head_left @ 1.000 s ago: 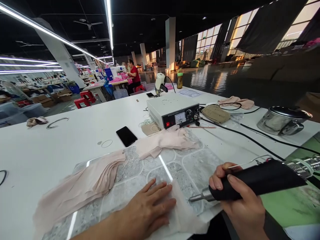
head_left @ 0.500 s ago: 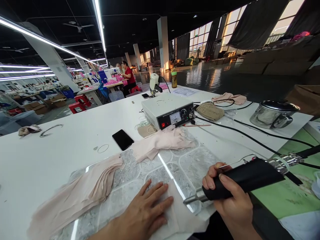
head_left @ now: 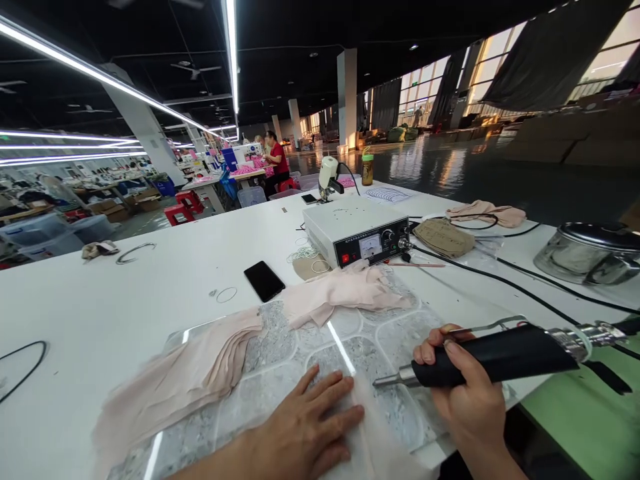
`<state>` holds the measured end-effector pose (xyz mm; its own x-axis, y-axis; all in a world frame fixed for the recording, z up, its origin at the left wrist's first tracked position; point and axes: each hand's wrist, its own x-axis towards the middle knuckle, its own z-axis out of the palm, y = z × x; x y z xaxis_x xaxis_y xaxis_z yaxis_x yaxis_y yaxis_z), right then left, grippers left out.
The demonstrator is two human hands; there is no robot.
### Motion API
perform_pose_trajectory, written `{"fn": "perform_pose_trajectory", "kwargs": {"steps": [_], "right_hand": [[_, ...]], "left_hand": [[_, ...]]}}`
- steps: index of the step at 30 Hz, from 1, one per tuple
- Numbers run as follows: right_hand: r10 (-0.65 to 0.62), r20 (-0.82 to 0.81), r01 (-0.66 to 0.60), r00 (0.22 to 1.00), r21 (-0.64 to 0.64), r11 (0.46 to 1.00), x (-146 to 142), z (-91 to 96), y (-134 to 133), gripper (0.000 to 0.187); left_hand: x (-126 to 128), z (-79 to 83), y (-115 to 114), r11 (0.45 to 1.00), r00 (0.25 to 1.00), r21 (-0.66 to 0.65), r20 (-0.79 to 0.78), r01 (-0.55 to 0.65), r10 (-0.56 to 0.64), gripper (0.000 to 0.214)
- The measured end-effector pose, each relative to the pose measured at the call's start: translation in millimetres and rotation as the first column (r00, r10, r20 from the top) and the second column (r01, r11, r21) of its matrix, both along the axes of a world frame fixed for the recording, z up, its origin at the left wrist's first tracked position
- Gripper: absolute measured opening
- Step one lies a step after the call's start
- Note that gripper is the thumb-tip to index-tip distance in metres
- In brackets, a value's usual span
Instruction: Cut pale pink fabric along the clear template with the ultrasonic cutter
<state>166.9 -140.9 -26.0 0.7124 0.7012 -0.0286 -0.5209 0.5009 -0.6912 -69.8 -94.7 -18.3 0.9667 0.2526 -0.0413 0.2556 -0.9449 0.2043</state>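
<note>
Left hand [head_left: 305, 427], fingers spread, pinned seemingly limp, sheer fabric [head_left: 373, 437] flat at the tabletop's [head_left: 125, 320] near edge; right hand [head_left: 467, 400] clenched the stiff tool [head_left: 500, 360].

black handheld tool [head_left: 495, 360] was nearly level, metal tip toward nine o'clock, over sheer pale fabric [head_left: 380, 440] spread flat.

Left hand [head_left: 307, 430] cut at wrist by bottom edge, palm hiding part of pale fabric [head_left: 373, 427], right hand [head_left: 467, 403] likewise cut (fingers hide part of black-handled tool [head_left: 505, 360]), steel pot [head_left: 593, 253] clipped at right edge, control box [head_left: 350, 217] lettering too small to read.
</note>
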Motion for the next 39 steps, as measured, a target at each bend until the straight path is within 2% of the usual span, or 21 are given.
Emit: {"fn": "perform_pose_trajectory", "kwargs": {"steps": [8, 24, 30, 36, 39], "right_hand": [[0.007, 0.025, -0.006, 1.0, -0.02, 1.0, -1.5, -1.2, 1.6, 0.026], [0.029, -0.015, -0.03, 0.999, -0.079, 0.996, -2.7, 5.7, -1.2, 0.021], [0.093, 0.015, -0.092, 0.996, -0.058, 0.994, -6.7, 2.1, -2.5, 0.019], [0.152, 0.075, -0.146, 0.986, -0.085, 0.986, -15.1, 3.4, -1.4, 0.016], [0.145, 0.045, -0.139, 0.988, -0.107, 0.984, -16.8, 6.0, -0.9, 0.017]], "left_hand": [[-0.9, -1.0, 2.1, 0.996, 1.0, -0.089, 0.013, -0.014, 0.015, 0.05], [-1.1, -1.5, -1.1, 0.997, 0.997, -0.082, 0.076, -0.011, 0.018, 0.05], [3.4, -4.6, -1.7, 0.998, 0.994, -0.057, 0.111, 0.027, -0.021, 0.049], [8.7, -11.3, 1.6, 0.991, 0.984, -0.134, 0.176, 0.004, 0.02, 0.058], [11.1, -10.3, 3.5, 0.99, 0.983, -0.142, 0.184, 0.009, 0.017, 0.058]]}}
